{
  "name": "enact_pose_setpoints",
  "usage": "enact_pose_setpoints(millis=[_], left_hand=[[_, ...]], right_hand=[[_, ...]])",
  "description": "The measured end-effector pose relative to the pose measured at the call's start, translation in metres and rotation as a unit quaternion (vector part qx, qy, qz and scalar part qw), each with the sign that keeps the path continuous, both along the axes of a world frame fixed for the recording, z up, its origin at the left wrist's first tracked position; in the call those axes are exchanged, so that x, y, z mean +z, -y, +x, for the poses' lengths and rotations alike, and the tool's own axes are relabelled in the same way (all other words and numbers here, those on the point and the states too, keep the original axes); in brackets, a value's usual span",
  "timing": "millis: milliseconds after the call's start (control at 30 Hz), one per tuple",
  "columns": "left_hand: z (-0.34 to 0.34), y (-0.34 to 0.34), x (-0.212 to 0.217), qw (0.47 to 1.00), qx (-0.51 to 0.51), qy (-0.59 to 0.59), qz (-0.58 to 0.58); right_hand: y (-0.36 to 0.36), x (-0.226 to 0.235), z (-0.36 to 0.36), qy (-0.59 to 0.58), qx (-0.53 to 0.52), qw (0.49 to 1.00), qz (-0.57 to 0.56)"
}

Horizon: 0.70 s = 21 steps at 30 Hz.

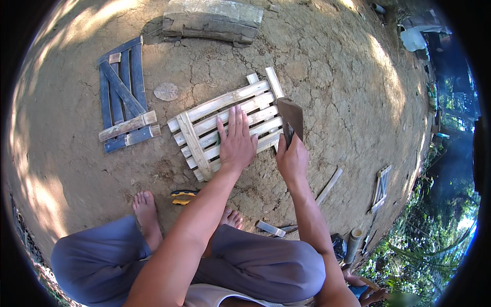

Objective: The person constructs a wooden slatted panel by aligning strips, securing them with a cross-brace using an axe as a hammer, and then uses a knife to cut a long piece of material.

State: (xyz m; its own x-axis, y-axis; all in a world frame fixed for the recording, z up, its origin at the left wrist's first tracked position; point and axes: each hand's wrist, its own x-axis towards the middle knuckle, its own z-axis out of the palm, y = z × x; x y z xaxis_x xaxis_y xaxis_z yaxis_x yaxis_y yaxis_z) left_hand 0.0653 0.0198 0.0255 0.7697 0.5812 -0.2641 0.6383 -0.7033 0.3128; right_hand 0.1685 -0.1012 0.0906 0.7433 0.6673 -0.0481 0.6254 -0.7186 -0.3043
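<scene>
The panel [209, 124] of pale slats lies on the cracked ground [327, 97], in front of the person's feet. A crosspiece [191, 140] spans the slats near its left end, and another [274, 83] stands out past the top slat at its right end.

The left hand [237, 146] lies palm down on the panel, across the middle slats; its three middle fingers are close together, with the thumb and little finger held apart from them. The right hand [293, 159] has its fingers clamped on the dark handle of a knife [290, 113]. The broad blade is at the panel's right end, beside the crosspiece there; whether it touches the wood I cannot tell.

To the left lies a dark panel [124, 94], with a dry leaf [166, 92] between the two and a log [212, 23] beyond them. A yellow and black tool [183, 197] lies between the bare feet, partly behind the left forearm. Right of the right forearm are a wood strip [330, 185], a small frame [381, 188] and an upright tube [354, 245]. Another person's arm shows at the lower right edge.
</scene>
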Motion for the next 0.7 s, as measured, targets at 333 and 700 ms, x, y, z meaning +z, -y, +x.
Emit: enact_pose_setpoints(millis=[333,700], left_hand=[[0.0,0.002,0.0,1.0,0.0,0.007,0.001],[-0.006,0.0,0.003,1.0,0.002,0.026,0.013]], right_hand=[[0.0,-0.007,0.012,-0.062,-0.004,0.998,-0.015],[-0.091,0.07,0.022,0.119,0.116,0.976,0.141]])
